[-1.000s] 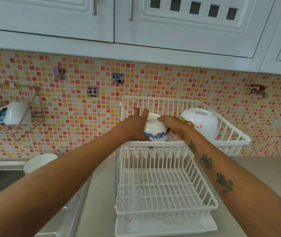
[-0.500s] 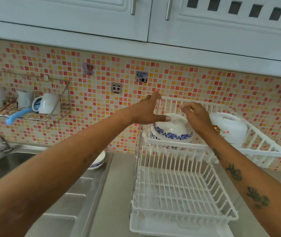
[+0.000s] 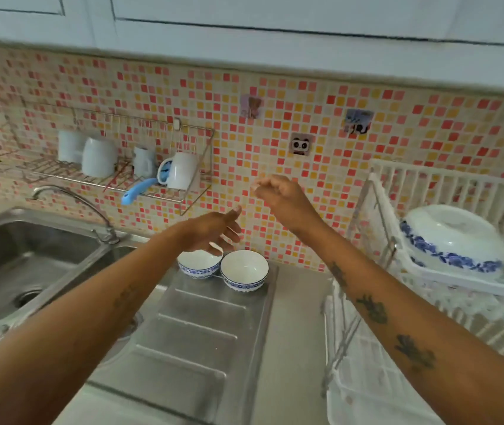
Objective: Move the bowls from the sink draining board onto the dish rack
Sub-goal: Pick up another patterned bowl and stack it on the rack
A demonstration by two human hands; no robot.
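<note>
Two small white bowls with blue rims stand upright side by side at the back of the steel draining board (image 3: 201, 329): the left bowl (image 3: 199, 265) and the right bowl (image 3: 244, 273). My left hand (image 3: 213, 230) hovers just above the left bowl, fingers apart, holding nothing. My right hand (image 3: 281, 199) is higher, to the right, loosely curled and empty. A larger blue-patterned bowl (image 3: 451, 240) lies upside down on the top tier of the white dish rack (image 3: 447, 185) at the right.
A sink basin (image 3: 20, 259) with a tap (image 3: 69, 204) lies at the left. A wire wall shelf (image 3: 115, 179) holds mugs and a blue utensil. The rack's lower tier (image 3: 376, 372) sits at the bottom right.
Both hands let go of the large bowl on the rack's top tier and swung left toward the draining board. My view turned left, bringing the two small bowls and sink into sight.
</note>
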